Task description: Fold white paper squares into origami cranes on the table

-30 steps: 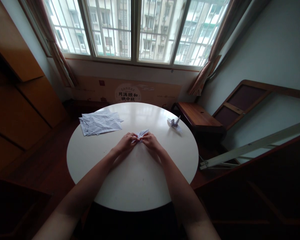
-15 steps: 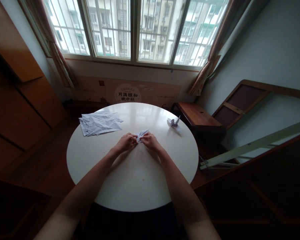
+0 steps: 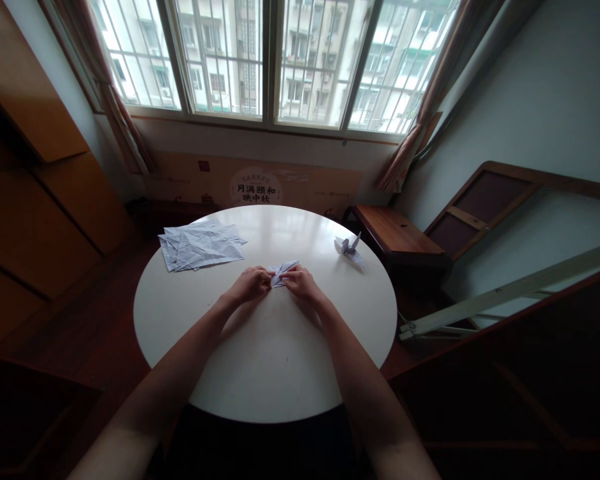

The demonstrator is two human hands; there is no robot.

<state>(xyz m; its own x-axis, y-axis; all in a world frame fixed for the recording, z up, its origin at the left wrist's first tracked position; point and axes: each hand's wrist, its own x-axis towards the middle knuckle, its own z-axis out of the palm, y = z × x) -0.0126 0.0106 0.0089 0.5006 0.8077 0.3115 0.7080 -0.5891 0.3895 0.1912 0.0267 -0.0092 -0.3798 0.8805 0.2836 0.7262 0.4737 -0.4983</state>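
A small, partly folded piece of pale paper (image 3: 282, 272) lies near the middle of the round white table (image 3: 260, 360). My left hand (image 3: 250, 285) pinches its left side with the fingers curled. My right hand (image 3: 300, 283) pinches its right side the same way. Both hands rest on the tabletop and their fingertips almost meet over the paper, hiding its near half.
A loose stack of creased paper sheets (image 3: 200, 245) lies at the table's far left. A finished paper crane (image 3: 348, 244) stands at the far right. A low wooden bench (image 3: 395, 233) and leaning frames stand to the right, a wooden cabinet (image 3: 40, 200) to the left.
The hands and the folded paper stay in nearly the same place; only small finger movements on the paper show.
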